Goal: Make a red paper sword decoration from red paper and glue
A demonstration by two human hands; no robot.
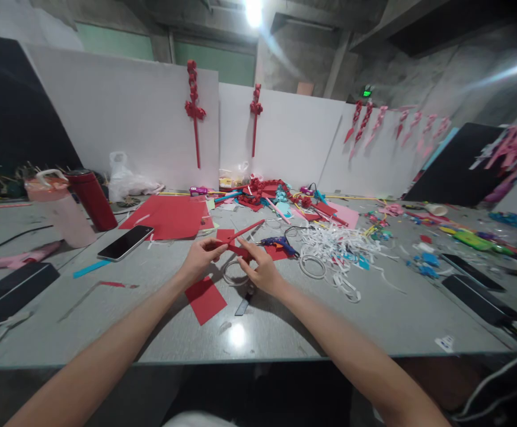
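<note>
Over the table's middle, my left hand (201,256) pinches one end of a piece of red paper (248,229), its thumb and fingertips pressed together. My right hand (261,270) grips the same paper from the other side, fingers bent around it. A narrow, stick-like part of the paper points up and right between the hands; whether it is rolled or folded I cannot make out. Beneath the hands lies a white ring (226,277). A red paper square (206,300) and a small blade-like tool (243,305) rest nearer the front edge.
A blue glue gun (285,245) lies right of my hands, beside a second white ring (312,267) and shredded white strips (341,246). At left are a phone (126,243), large red sheets (169,216), a pink bottle (65,213) and a red flask (93,200).
</note>
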